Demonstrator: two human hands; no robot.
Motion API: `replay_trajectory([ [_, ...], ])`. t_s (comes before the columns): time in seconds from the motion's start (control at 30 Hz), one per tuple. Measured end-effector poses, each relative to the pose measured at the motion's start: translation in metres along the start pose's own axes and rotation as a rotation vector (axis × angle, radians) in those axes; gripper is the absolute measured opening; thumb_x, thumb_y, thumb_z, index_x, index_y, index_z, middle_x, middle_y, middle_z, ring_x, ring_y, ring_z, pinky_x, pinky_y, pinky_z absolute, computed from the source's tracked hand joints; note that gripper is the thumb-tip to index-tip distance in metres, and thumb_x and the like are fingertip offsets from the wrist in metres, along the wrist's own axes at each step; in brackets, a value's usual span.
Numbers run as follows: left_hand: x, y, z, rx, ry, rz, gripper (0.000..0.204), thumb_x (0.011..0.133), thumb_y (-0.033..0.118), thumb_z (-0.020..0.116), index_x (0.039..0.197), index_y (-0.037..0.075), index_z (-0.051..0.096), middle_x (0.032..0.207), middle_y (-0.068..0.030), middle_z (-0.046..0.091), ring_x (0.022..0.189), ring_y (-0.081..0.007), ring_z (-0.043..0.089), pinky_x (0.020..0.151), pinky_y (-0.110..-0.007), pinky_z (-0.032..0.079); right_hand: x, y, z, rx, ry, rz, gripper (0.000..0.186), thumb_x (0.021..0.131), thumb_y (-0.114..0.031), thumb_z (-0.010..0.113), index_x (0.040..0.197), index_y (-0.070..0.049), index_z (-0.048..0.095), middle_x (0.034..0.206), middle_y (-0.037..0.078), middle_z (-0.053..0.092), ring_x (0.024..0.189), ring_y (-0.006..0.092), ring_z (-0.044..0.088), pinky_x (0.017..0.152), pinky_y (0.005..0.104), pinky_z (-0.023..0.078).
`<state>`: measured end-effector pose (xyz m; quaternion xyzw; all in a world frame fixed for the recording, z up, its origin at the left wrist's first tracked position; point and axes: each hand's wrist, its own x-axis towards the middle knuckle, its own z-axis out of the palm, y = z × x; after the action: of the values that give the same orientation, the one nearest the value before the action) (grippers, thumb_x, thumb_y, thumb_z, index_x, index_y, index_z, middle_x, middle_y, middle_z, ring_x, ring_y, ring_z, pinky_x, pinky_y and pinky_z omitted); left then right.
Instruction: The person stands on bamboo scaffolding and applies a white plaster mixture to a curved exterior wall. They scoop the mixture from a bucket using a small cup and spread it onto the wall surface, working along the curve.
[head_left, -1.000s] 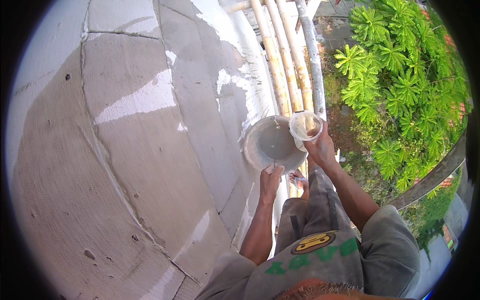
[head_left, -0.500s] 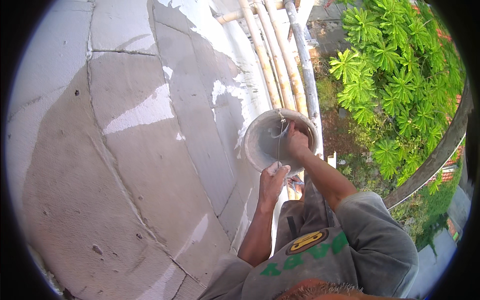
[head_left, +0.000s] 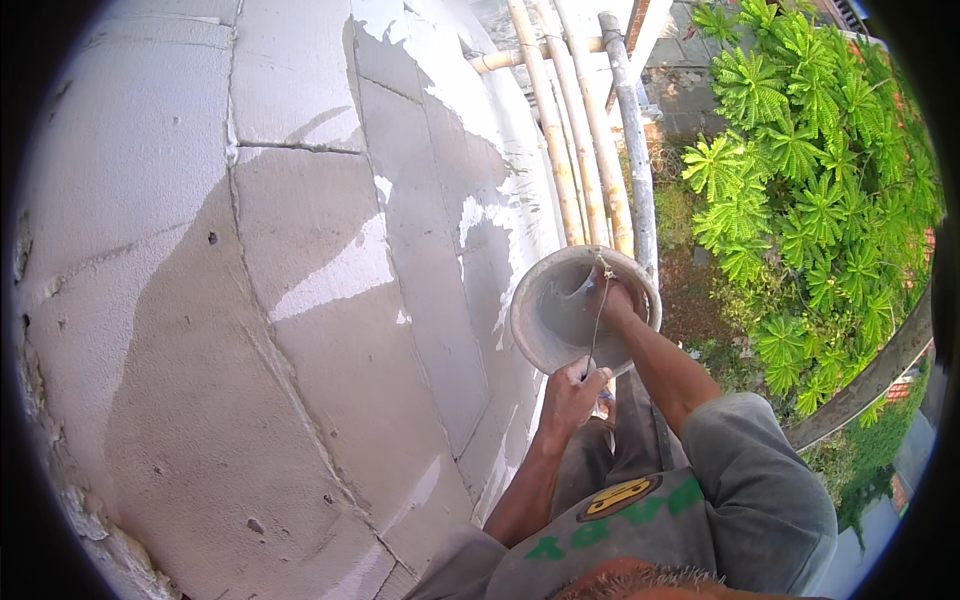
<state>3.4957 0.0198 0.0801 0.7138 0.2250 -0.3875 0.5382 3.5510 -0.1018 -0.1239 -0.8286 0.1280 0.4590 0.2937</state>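
Bucket [head_left: 524, 330] hangs over bamboo poles [head_left: 549, 125]; spill risk noted.
Left hand [head_left: 575, 392] is curled closed around the wire handle [head_left: 599, 312]; right hand [head_left: 608, 298] reaches inside, grip hidden. Uneven pull could slop grey liquid [head_left: 568, 322].

"Left hand [head_left: 575, 388] is the nearer of the two, and it's closed tight, fingers folded in, thumb [head_left: 598, 379] on the right side!"

"Behind it, the left forearm [head_left: 535, 470] slants from near left toward far right, and the left wrist [head_left: 558, 428] looks almost straight."

"Over to the right hand [head_left: 610, 298], reaching farther out and a touch to the right, curled, its fingertips hard to make out!"

"The right forearm [head_left: 668, 372] cuts in from near right, running far and leftward."

"And the spacing?"

"Hands near each other, not touching, forearms converging toward the far end!"
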Motion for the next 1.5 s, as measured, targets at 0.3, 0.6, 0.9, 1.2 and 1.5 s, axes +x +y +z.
replay_trajectory([
  [0.3,0.014,-0.028,-0.021,-0.281,0.034,0.002,0.015,0.086,0.018,0.062,0.078,0.005,0.061,0.065,0.0032,0.050,0.056,-0.0051,0.043,0.052,-0.024,0.032,-0.040,0.007,-0.004,0.535,0.276,-0.457,0.045,0.075,-0.012,0.074,0.116,-0.007,0.056,0.110,0.019,0.065,0.111,0.0381,0.060,0.093,0.0413,0.048],
  [0.6,0.005,-0.053,-0.039,-0.324,0.147,0.023,0.020,0.085,0.023,0.063,0.073,0.008,0.058,0.063,0.0064,0.045,0.057,-0.0041,0.041,0.051,-0.026,0.032,-0.100,-0.052,-0.092,0.672,0.432,-0.383,0.044,0.073,-0.016,0.079,0.107,-0.006,0.052,0.102,0.016,0.068,0.099,0.0325,0.067,0.085,0.0426,0.051],
  [0.9,-0.014,-0.074,-0.045,-0.160,0.175,0.032,0.022,0.085,0.023,0.062,0.072,0.006,0.060,0.062,0.0042,0.047,0.056,-0.0063,0.042,0.052,-0.027,0.033,-0.164,-0.310,-0.222,0.419,1.013,-1.107,0.030,0.081,-0.012,0.068,0.101,-0.004,0.047,0.092,0.019,0.063,0.085,0.0362,0.062,0.078,0.0435,0.048],
  [1.2,-0.037,-0.102,-0.038,-0.244,0.172,0.032,0.022,0.083,0.023,0.063,0.071,0.005,0.060,0.062,0.0037,0.046,0.056,-0.0068,0.041,0.052,-0.027,0.031,-0.161,-0.251,-0.126,0.661,0.506,-0.936,0.034,0.083,-0.019,0.069,0.104,-0.003,0.048,0.093,0.015,0.060,0.091,0.0322,0.060,0.082,0.0406,0.047],
  [1.5,-0.042,-0.089,-0.034,-0.176,0.195,0.007,0.023,0.083,0.025,0.063,0.078,0.003,0.064,0.062,0.0027,0.049,0.056,-0.0076,0.043,0.051,-0.028,0.032,-0.127,-0.090,-0.057,0.459,0.570,-0.582,0.045,0.072,-0.016,0.080,0.106,-0.004,0.053,0.091,0.012,0.063,0.085,0.0301,0.064,0.076,0.0406,0.050],
])
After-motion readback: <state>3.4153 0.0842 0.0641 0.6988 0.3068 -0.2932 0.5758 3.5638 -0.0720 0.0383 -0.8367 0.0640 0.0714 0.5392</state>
